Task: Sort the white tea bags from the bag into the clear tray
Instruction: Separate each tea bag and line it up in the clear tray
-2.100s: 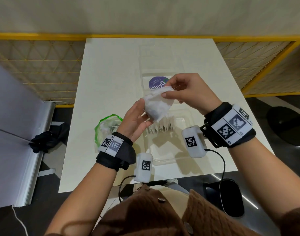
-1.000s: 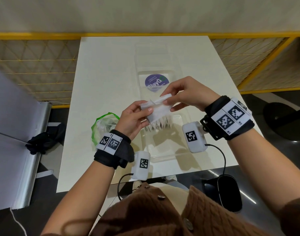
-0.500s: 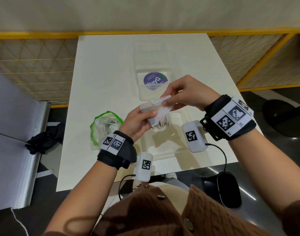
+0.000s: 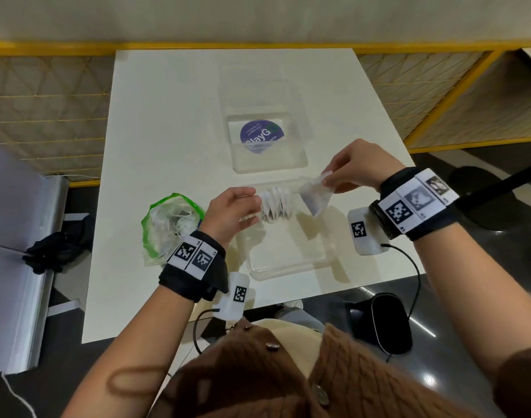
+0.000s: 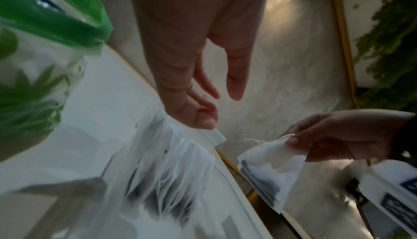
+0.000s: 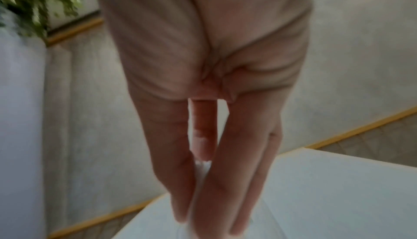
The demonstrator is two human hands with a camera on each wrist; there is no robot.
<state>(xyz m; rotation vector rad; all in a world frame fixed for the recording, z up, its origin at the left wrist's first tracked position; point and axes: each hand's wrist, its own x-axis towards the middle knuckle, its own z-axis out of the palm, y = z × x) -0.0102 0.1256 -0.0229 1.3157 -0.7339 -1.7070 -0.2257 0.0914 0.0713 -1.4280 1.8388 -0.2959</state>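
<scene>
A white tea bag [image 4: 314, 198] hangs in the air above the far right corner of the clear tray [image 4: 288, 267], pinched by its top edge between the thumb and fingertips of the right hand [image 4: 357, 165]; it touches nothing else. In the left wrist view the same bag [image 5: 269, 168] shows a dark fill low inside and a short string at the top. Standing inside the tray along its far wall is a row of tea bags [image 4: 276, 203], packed upright side by side. The left hand [image 4: 231, 212] is at the left end of that row, fingers loosely bent, fingertips [image 5: 203, 118] against the tops of the nearest bags; whether it truly pinches one I cannot tell. Left of the tray, just beside the left wrist, lies the green-rimmed plastic bag [image 4: 167, 227] with more tea bags and strings inside. Beyond the tray sits a clear lid [image 4: 267, 140] with a round purple label. All rest on a white table [image 4: 155, 131].
</scene>
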